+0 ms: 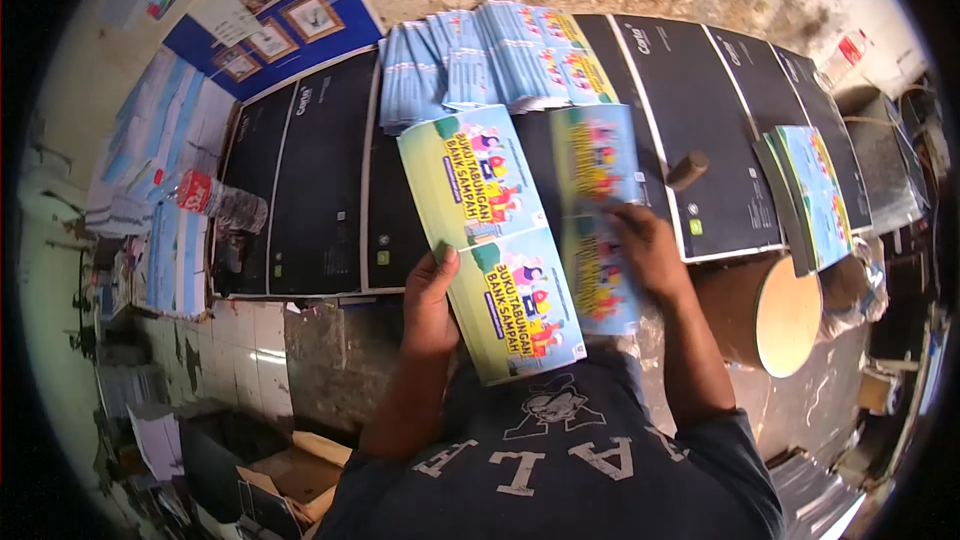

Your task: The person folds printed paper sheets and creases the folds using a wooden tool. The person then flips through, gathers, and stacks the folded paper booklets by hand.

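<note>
The left hand (430,302) pinches the near printed sheet (515,305) by its left edge, thumb on top, mid-dial; toward three o'clock the right hand (648,248), fingers drawn narrow, grips a motion-blurred second sheet (598,285). Held one-sidedly, either could sag or crease — and a quick sweep could nudge the stacks (465,75) at twelve or the brown cylinder (687,171) toward two.
</note>
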A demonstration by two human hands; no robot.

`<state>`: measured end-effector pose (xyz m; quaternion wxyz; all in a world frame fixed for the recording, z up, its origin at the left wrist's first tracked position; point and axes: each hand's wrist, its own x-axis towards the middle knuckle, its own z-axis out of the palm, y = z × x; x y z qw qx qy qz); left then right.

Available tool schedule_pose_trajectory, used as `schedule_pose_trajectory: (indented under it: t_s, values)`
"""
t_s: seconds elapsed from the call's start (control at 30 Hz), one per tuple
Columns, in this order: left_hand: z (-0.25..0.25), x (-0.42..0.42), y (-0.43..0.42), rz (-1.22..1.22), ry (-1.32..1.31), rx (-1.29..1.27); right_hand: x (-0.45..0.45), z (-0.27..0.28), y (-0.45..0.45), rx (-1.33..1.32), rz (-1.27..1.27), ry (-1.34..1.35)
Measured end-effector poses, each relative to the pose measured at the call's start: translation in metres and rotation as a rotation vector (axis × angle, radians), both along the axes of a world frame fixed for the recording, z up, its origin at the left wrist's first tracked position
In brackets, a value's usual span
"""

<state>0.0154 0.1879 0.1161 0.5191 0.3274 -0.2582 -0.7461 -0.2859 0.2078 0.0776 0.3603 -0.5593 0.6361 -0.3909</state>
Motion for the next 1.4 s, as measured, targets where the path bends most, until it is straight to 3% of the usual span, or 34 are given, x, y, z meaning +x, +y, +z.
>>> schedule_pose_trajectory:
  t_s: [0.03,0.1,0.2,0.27,0.37,0.4,0.47,0.53,0.6,0.67,0.73,0.77,0.8,0.87,0.93,1.07,1.2,1.27,1.4]
  values:
    - [0.001,-0.003,0.000,0.013,-0.042,-0.012,0.028,0.031,0.005,0.084,-0.031,-0.084]
    - [0.001,-0.009,0.000,-0.032,-0.047,0.008,0.054,0.036,0.005,0.119,0.052,-0.128]
    - [0.001,-0.017,0.002,-0.050,-0.067,0.028,0.074,0.054,0.002,0.236,0.075,0.043]
    - [-0.004,-0.014,-0.001,-0.005,-0.058,0.022,0.062,0.050,0.003,0.270,0.034,-0.066]
    - [-0.009,0.001,-0.007,0.014,-0.015,0.042,0.028,0.019,0.006,0.194,-0.265,-0.418]
    - [-0.006,0.005,-0.009,0.030,-0.007,0.060,0.009,0.023,0.005,0.230,-0.230,-0.119]
    - [-0.009,0.009,-0.010,0.004,0.004,0.073,0.006,0.016,0.005,0.228,-0.144,0.020]
    - [-0.010,-0.006,-0.007,-0.022,-0.104,0.011,0.037,0.020,0.011,0.157,-0.060,-0.055]
    - [-0.010,-0.020,-0.005,-0.049,-0.073,0.005,0.061,0.041,0.010,0.348,0.091,0.014]
    - [-0.009,-0.023,-0.005,-0.041,-0.078,0.003,0.063,0.033,0.008,0.248,0.049,-0.132]
    - [-0.014,-0.013,-0.008,-0.011,-0.097,-0.011,0.043,0.023,0.007,0.311,-0.031,-0.224]
    - [-0.016,-0.005,-0.012,0.008,-0.065,0.000,0.031,0.014,0.006,0.286,-0.104,-0.384]
    - [-0.016,0.002,-0.013,0.029,-0.034,0.011,0.018,0.007,0.003,0.276,-0.160,-0.310]
    - [-0.008,0.003,-0.015,0.047,-0.014,0.010,-0.002,-0.008,0.005,0.181,-0.137,0.117]
    - [-0.007,-0.005,-0.011,0.025,-0.028,0.028,0.030,0.023,0.011,0.211,-0.077,-0.083]
    - [-0.021,-0.019,-0.006,-0.073,-0.125,-0.004,0.062,0.006,0.012,0.261,0.054,-0.150]
    - [-0.006,-0.008,-0.010,0.005,-0.083,-0.009,0.030,0.003,0.009,0.169,-0.206,-0.524]
    - [-0.001,-0.003,-0.013,0.053,0.024,0.031,-0.002,-0.009,0.009,0.230,-0.172,0.109]
    - [-0.017,-0.014,-0.008,-0.056,-0.093,0.016,0.049,0.021,0.015,0.282,-0.004,-0.060]
